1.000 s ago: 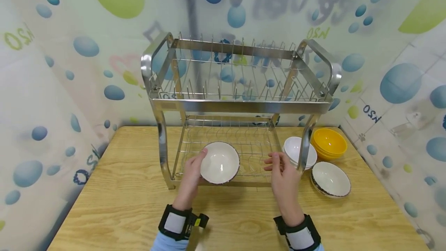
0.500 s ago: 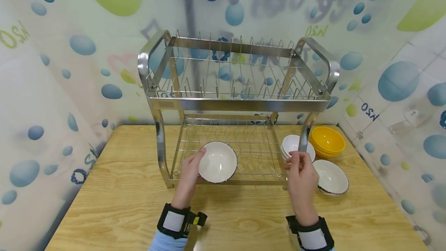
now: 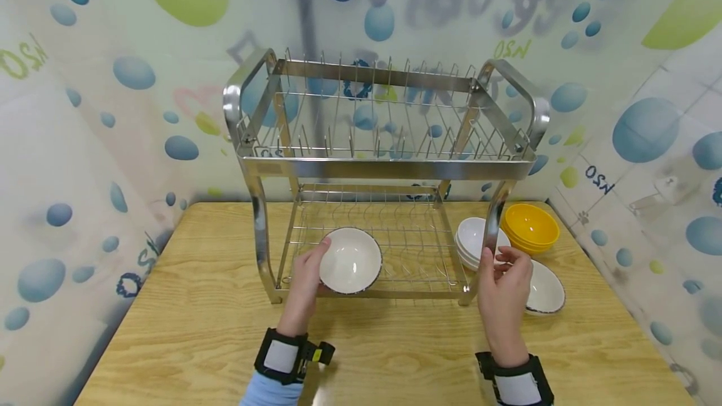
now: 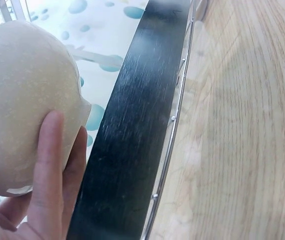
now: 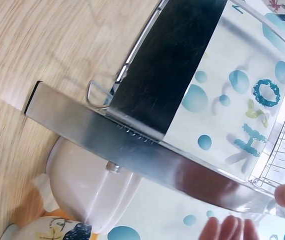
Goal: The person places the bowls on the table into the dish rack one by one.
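Cream bowl w/ dark rim [image 3: 350,260] was at the front of the lower tier's front bar [image 3: 417,296], overlapping it in the head view, tilted so its inside faced the cam; the person's L grip [image 3: 303,281] was pinching its L side, thumb [image 3: 323,245] at the rim, fingertips [image 4: 51,122] on the outer wall; R grip [image 3: 506,299] was loosely spread by the R upright [image 3: 494,208], nothing visibly held.

Holding the bowl there prob. called for firm thumb pressure, b/c glazed ware could slip; base best kept clear of the front bar, tilt best matched to the wires; R grip was prob. of most use as a steadying support under the far rim, clear of the upright, since a knock could jolt the rack [image 3: 389,170].

Further out, white bowls [image 3: 474,235], yellow bowls [image 3: 530,224] & a second cream bowl [image 3: 546,290] sat on the desk [image 3: 186,331], R side; R grip hid part of the last, so no telling if others nested under it; base-to-wire contact n/a; R grip touching the upright or not, unclear; its fingers were cut off at the R wrist view's lower edge.
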Demonstrator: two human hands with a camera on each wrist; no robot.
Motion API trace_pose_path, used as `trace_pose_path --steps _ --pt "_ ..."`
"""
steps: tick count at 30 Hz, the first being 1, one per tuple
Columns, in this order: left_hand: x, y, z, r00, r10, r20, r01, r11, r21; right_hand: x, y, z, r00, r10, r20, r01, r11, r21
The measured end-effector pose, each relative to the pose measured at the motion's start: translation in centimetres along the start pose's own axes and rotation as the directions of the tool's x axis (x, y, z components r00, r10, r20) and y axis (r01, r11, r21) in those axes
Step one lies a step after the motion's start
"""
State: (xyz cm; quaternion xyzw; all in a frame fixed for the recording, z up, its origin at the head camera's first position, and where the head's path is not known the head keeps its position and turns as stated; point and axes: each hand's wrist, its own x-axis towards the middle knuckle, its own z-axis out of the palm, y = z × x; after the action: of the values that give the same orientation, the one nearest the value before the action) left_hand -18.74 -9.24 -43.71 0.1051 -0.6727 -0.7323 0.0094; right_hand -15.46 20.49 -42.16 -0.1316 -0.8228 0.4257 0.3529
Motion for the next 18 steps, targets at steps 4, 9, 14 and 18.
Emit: trace_pose_path --steps 4,9,14,18 --pt "0.17 -0.09 -0.12 1.000 -0.007 0.001 0.007 1.000 -0.004 -0.01 0.26 -0.11 0.996 0.040 0.076 -0.040 0.999 0.003" --pt "0.15 -0.02 -0.25 1.000 -0.024 -0.016 0.024 1.000 -0.003 -0.02 0.51 -0.09 0.965 0.109 0.237 -0.105 0.994 -0.030" --pt "0.16 0.10 -0.37 0.999 -0.021 -0.033 0.021 1.000 -0.008 0.02 0.61 0.27 0.945 0.111 0.307 -0.076 0.989 -0.124" --pt "0.21 0.16 -0.50 0.999 -0.020 -0.038 0.019 1.000 -0.009 0.07 0.67 0.55 0.934 0.114 0.337 -0.066 0.986 -0.151"
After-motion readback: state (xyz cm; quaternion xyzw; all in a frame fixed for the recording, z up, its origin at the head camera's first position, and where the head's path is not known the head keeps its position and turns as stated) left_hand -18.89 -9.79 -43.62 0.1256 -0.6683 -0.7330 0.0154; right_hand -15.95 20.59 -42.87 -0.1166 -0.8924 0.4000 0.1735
